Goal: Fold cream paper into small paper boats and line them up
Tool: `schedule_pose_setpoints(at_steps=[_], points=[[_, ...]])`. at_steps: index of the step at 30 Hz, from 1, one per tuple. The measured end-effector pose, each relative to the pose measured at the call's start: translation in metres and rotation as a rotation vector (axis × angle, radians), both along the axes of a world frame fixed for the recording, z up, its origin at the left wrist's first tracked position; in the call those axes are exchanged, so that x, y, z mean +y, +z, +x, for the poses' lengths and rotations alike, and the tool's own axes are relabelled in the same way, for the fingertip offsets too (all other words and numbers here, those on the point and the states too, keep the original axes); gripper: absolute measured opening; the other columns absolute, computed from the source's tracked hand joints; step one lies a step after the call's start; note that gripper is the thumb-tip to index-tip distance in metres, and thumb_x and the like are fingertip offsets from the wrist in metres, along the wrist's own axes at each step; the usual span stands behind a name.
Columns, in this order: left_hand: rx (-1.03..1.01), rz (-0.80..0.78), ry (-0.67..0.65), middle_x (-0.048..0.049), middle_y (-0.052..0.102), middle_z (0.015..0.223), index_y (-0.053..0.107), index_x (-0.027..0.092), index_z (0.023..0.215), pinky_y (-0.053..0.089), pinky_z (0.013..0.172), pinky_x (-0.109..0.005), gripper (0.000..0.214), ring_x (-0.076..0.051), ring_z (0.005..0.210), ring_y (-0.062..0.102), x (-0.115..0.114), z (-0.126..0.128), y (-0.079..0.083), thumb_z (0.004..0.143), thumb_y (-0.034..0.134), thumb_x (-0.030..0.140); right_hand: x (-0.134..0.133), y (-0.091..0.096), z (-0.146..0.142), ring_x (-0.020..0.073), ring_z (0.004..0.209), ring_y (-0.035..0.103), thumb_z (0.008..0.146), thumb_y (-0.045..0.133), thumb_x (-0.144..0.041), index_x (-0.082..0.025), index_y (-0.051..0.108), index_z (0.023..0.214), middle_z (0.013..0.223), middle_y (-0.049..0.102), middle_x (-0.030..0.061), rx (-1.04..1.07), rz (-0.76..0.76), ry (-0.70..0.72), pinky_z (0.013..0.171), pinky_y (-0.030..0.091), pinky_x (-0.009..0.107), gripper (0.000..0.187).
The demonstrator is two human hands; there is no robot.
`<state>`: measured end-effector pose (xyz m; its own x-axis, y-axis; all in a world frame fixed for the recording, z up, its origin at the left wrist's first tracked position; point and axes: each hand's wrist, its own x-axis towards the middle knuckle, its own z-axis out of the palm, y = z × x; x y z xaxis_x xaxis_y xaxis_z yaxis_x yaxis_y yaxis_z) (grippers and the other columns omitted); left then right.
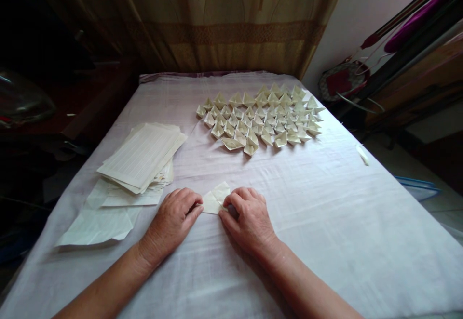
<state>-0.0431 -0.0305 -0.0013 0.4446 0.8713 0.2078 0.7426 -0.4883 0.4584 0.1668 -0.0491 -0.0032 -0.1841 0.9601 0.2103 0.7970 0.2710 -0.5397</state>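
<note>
A small folded sheet of pale paper lies on the cloth between my two hands. My left hand pinches its left corner between thumb and fingers. On the other side, my right hand grips the right edge, with the thumb below and the curled fingers covering part of the paper. Creases run across the visible part of the sheet, and its far corner points up and away. Beyond my hands stand several rows of folded paper boats. Left of my left hand is a stack of lined paper sheets.
A loose, crumpled sheet sticks out from under the stack. The table has a white cloth; a small white scrap lies near its right edge. A brown curtain hangs behind, and a dark surface adjoins the left.
</note>
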Motion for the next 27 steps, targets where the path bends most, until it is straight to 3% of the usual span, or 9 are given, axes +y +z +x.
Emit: schedule_pose_setpoints(at_steps=[5, 15, 21, 24, 27], points=[[-0.005, 0.004, 0.015, -0.0003, 0.062, 0.08, 0.058, 0.019, 0.082, 0.044, 0.073, -0.031, 0.011, -0.018, 0.077, 0.057, 0.0, -0.002, 0.006, 0.092, 0.056, 0.024, 0.0, 0.0, 0.0, 0.0218, 0.086, 0.054, 0.077, 0.07, -0.021, -0.022, 0.064, 0.08, 0.086, 0.064, 0.0027, 0.01, 0.003, -0.001, 0.077, 0.033, 0.035, 0.006], [0.128, 0.319, -0.169, -0.0008, 0.068, 0.088, 0.069, 0.024, 0.098, 0.04, 0.08, -0.034, 0.015, -0.019, 0.085, 0.057, -0.005, 0.024, 0.012, 0.096, 0.056, 0.03, 0.001, -0.002, 0.004, 0.0205, 0.086, 0.055, 0.082, 0.066, -0.021, -0.021, 0.066, 0.079, 0.086, 0.065, 0.0029, 0.06, 0.019, 0.035, 0.078, 0.035, 0.034, 0.003], [0.352, 0.532, -0.376, -0.0014, 0.067, 0.08, 0.065, 0.017, 0.095, 0.044, 0.076, -0.033, 0.019, -0.017, 0.077, 0.058, 0.006, 0.022, 0.02, 0.099, 0.046, 0.017, 0.003, -0.006, 0.014, 0.0192, 0.088, 0.057, 0.078, 0.053, -0.008, -0.022, 0.069, 0.087, 0.093, 0.068, 0.0038, 0.184, 0.048, 0.109, 0.083, 0.041, 0.034, 0.023], [0.376, 0.581, -0.402, -0.0021, 0.066, 0.078, 0.063, 0.016, 0.091, 0.046, 0.073, -0.032, 0.024, -0.017, 0.073, 0.06, 0.008, 0.021, 0.021, 0.098, 0.042, 0.009, 0.002, -0.008, 0.015, 0.0212, 0.098, 0.058, 0.069, 0.051, -0.004, -0.023, 0.068, 0.098, 0.106, 0.067, 0.0057, 0.196, 0.081, 0.133, 0.087, 0.043, 0.036, 0.038], [0.322, 0.614, -0.393, -0.0034, 0.068, 0.081, 0.063, 0.015, 0.094, 0.048, 0.071, -0.032, 0.024, -0.017, 0.073, 0.061, 0.008, 0.017, 0.018, 0.098, 0.041, 0.008, 0.002, -0.008, 0.013, 0.0229, 0.107, 0.056, 0.071, 0.052, -0.004, -0.024, 0.068, 0.104, 0.117, 0.064, 0.007, 0.138, 0.138, 0.141, 0.089, 0.043, 0.038, 0.042]])
